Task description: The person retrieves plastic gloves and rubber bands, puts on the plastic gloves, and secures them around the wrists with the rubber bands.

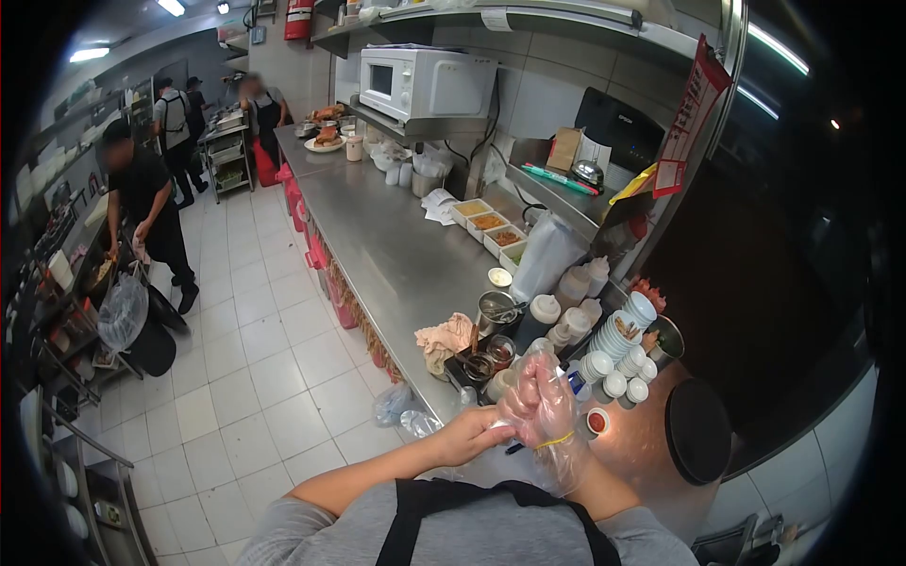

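My right hand [540, 406] is inside a clear plastic glove with a yellow band [555, 441] round the wrist; its fingers are curled together, and whether they hold anything is unclear. Beside it on the left, my left hand [477, 434] is closed, with the thumb and fingers pinching the edge of the plastic glove. Just right of the gloved hand, a small white cup of red sauce [597, 421] stands on the counter. Behind the hands are squeeze bottles [573, 325] and a jar of dark red sauce [501, 353].
Stacked white cups [614, 384] and a round black tray [697, 431] are at the right. A crumpled cloth [445, 338] lies near the edge of the steel counter [377, 236]. Food containers [488, 223] and a microwave [425, 85] are farther back. Several people work at the left.
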The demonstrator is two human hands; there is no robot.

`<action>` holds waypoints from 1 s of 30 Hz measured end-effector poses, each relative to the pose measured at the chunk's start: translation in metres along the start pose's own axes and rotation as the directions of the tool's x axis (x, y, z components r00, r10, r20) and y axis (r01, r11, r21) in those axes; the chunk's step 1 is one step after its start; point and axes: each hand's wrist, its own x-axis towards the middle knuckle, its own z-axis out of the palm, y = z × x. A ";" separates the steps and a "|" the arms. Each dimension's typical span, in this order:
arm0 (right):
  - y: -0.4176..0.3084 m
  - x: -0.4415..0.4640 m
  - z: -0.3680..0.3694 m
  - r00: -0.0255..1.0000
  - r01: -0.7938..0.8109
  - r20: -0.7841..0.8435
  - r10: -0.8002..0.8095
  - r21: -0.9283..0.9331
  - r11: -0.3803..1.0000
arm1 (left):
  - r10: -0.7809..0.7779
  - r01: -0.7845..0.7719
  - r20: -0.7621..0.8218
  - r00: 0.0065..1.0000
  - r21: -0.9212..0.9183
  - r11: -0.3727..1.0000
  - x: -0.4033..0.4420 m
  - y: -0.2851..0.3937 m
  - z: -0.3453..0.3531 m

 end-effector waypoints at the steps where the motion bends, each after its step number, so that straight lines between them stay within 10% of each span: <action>1: -0.001 -0.002 0.002 1.000 0.005 0.003 -0.005 -0.010 1.000 | 0.000 0.000 0.009 1.000 -0.001 1.000 -0.001 0.001 -0.001; 13: -0.020 -0.003 0.013 0.965 0.080 0.243 -0.101 0.096 0.992 | -0.112 0.206 0.302 0.947 -0.302 0.931 -0.012 -0.005 -0.005; 15: -0.067 -0.002 0.013 0.896 0.376 0.187 -0.404 0.167 0.911 | -0.110 0.284 0.476 0.873 -0.310 0.907 -0.033 -0.041 0.003; 22: -0.215 0.001 0.005 0.626 0.749 0.072 -0.777 0.222 0.624 | -0.430 0.418 0.086 0.898 -0.469 0.778 -0.074 -0.060 -0.015; 30: -0.292 0.052 -0.080 0.786 0.606 0.236 -0.572 -0.106 0.788 | -0.531 0.358 -0.169 0.830 -0.567 0.742 -0.100 -0.062 -0.047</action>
